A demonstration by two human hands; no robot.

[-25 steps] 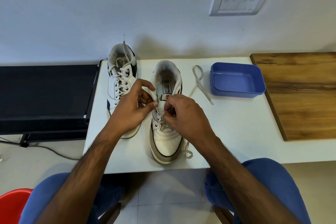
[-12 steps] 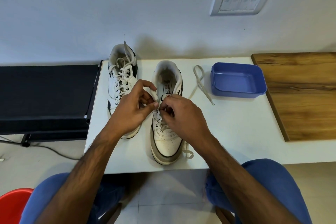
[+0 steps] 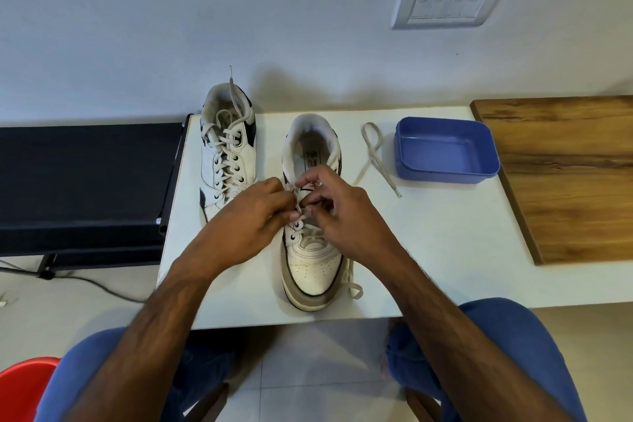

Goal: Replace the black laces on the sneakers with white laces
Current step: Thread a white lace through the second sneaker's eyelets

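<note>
Sneakers are sitting side by side on the white counter point(image 3: 445, 250), toes pointing at the person. Left sneaker point(image 3: 227, 151) is wearing white laces all the way up. Right sneaker point(image 3: 311, 250) is lying under both hands: left grip point(image 3: 253, 226) and right grip point(image 3: 346, 216) are each pinching the white lace point(image 3: 303, 214) at mid-eyelets. Its loose end is trailing toward a blue tray point(image 3: 445, 151).

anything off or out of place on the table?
Nothing damaged or spilled. One lace end on the left sneaker sticks straight up against the wall, and the right sneaker's lace trails loose toward the blue tub.
</note>
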